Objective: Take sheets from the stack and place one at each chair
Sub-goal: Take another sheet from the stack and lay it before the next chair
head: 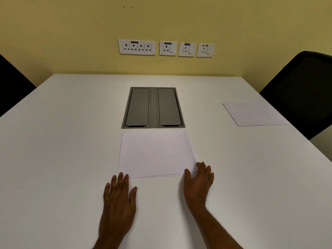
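Note:
A small stack of white sheets [156, 153] lies in the middle of the white table [62, 141], just in front of me. My left hand [118, 200] rests flat on the table, fingertips touching the stack's near left corner. My right hand [198, 182] pinches the near right corner of the stack between thumb and fingers, lifting the top sheet's edge slightly. One single sheet [255, 114] lies flat at the right edge, in front of the black chair [301, 90] on the right. A second black chair [12, 87] shows at the left edge, with no sheet before it.
A grey double-flap cable box [153, 107] is set into the table just beyond the stack. White wall sockets [166, 48] sit on the yellow wall behind the table's far edge.

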`<state>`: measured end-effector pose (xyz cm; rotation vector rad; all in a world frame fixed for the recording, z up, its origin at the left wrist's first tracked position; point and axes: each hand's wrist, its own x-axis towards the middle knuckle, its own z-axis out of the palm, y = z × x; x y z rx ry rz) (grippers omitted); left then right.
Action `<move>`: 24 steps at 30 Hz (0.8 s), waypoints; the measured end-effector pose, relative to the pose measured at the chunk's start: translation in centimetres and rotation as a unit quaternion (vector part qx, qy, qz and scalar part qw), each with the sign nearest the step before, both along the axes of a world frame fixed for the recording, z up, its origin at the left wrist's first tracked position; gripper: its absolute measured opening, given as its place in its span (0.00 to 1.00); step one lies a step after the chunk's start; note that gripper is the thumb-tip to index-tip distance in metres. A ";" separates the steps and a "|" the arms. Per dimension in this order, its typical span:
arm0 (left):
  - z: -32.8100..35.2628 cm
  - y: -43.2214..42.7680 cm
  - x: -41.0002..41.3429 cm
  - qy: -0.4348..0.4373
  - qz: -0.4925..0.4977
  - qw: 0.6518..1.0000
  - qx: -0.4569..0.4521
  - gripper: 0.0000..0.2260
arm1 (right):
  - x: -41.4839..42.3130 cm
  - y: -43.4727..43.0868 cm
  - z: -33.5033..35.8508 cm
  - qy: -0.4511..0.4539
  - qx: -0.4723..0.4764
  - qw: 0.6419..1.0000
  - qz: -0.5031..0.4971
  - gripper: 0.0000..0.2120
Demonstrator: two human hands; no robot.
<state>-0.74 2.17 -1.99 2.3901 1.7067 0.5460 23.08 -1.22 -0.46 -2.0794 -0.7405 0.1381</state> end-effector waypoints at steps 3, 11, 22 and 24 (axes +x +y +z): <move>-0.1 0.0 -0.1 0.001 -0.003 1.000 0.001 0.32 | 0.0 0.0 0.1 0.011 0.010 1.000 -0.003 0.19; -0.1 0.0 -0.1 -0.009 0.000 1.000 0.009 0.30 | -0.5 0.8 2.3 0.032 0.071 0.996 -0.050 0.06; 2.7 -1.5 0.7 -0.224 0.048 0.973 -0.015 0.28 | -1.7 -2.0 8.8 0.415 0.242 0.866 -0.138 0.05; 5.0 -2.6 2.0 -0.334 0.111 0.935 -0.038 0.27 | -1.9 -3.3 9.4 0.460 0.254 0.838 -0.149 0.06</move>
